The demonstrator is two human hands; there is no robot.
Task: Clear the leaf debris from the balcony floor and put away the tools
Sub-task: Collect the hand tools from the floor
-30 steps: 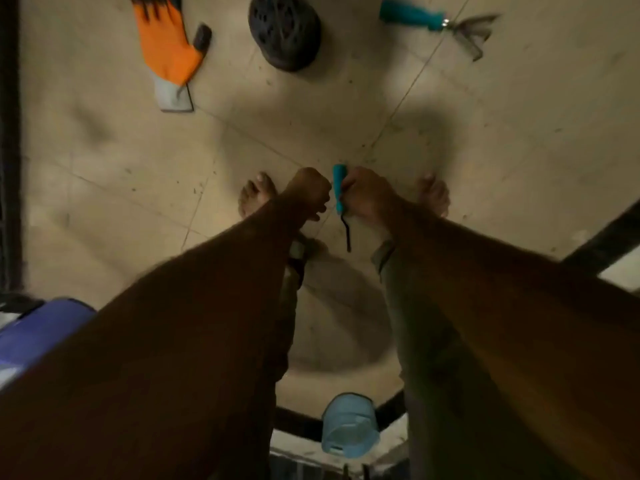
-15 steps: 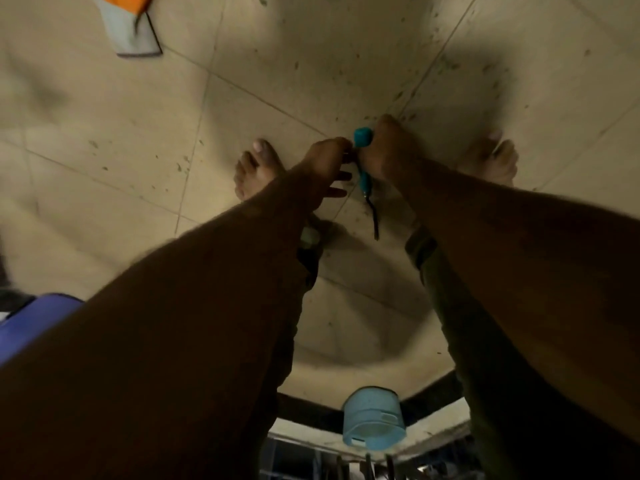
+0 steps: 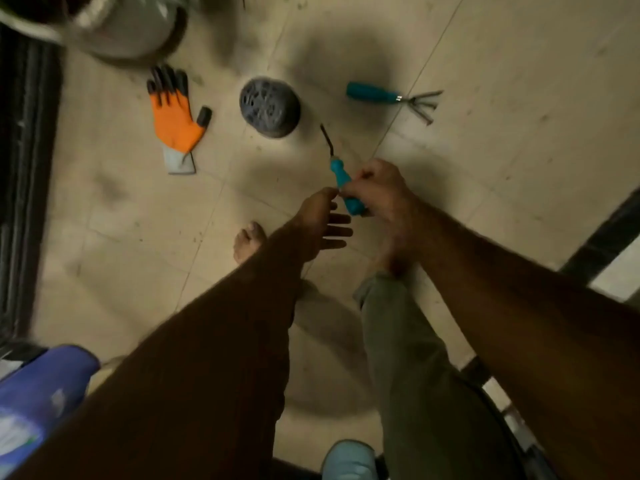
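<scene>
Teal-handled tool (image 3: 338, 174) held over the tiled floor (image 3: 519, 150), thin metal tip pointing away. Right hand (image 3: 381, 192) grips the handle; left hand (image 3: 317, 216) has its fingers straight, one fingertip at the handle. Lying on the floor beyond, apart from each other: teal hand rake (image 3: 391, 97), dark perforated dome (image 3: 270, 107), orange glove (image 3: 176, 123). Tiles beige, speckled, dimly lit. Blurred pot (image 3: 128, 26) at far left corner; dark ribbed strip (image 3: 27, 168) along left edge.
</scene>
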